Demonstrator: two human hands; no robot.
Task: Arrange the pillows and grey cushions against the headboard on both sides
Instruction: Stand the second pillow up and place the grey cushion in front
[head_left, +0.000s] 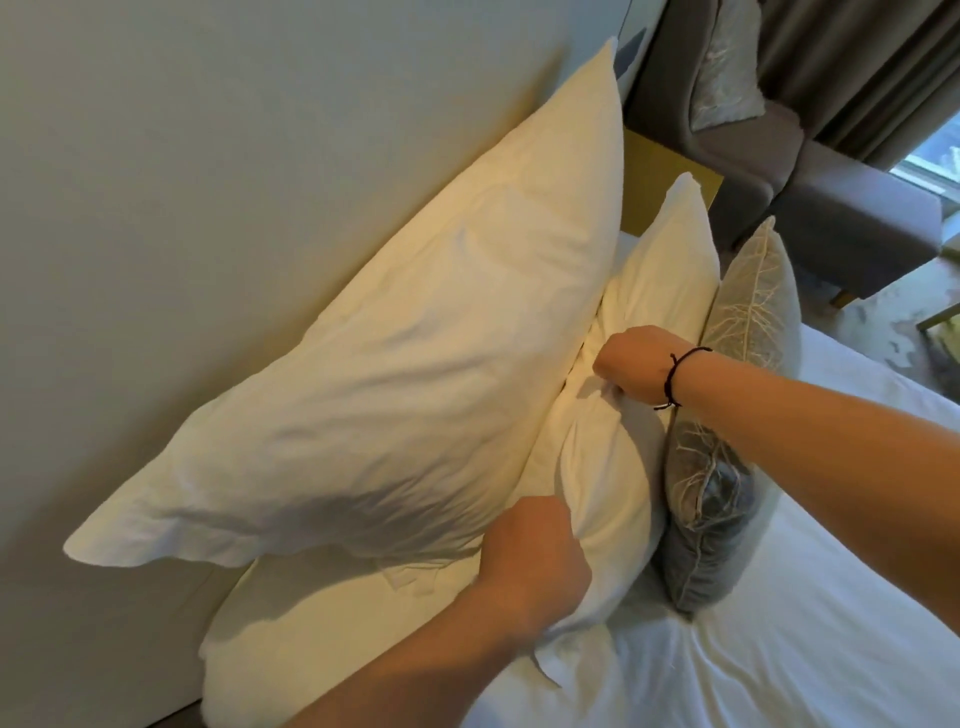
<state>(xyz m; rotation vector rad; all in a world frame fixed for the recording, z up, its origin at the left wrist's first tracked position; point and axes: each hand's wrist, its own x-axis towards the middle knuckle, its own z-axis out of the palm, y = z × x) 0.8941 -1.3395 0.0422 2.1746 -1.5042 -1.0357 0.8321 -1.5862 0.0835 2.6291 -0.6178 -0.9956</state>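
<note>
A big white pillow leans against the pale headboard. In front of it stands a second white pillow, pinched along its top edge by both hands. My left hand grips the near part of that edge, fingers closed in the fabric. My right hand, with a black cord on the wrist, is closed on the edge further along. A grey cushion with a pale branch pattern stands upright against the front of the second pillow, under my right forearm.
White bed sheet spreads to the lower right. A yellow bedside surface shows behind the pillows. Beyond it stand a grey armchair with a silvery cushion, and curtains by a window.
</note>
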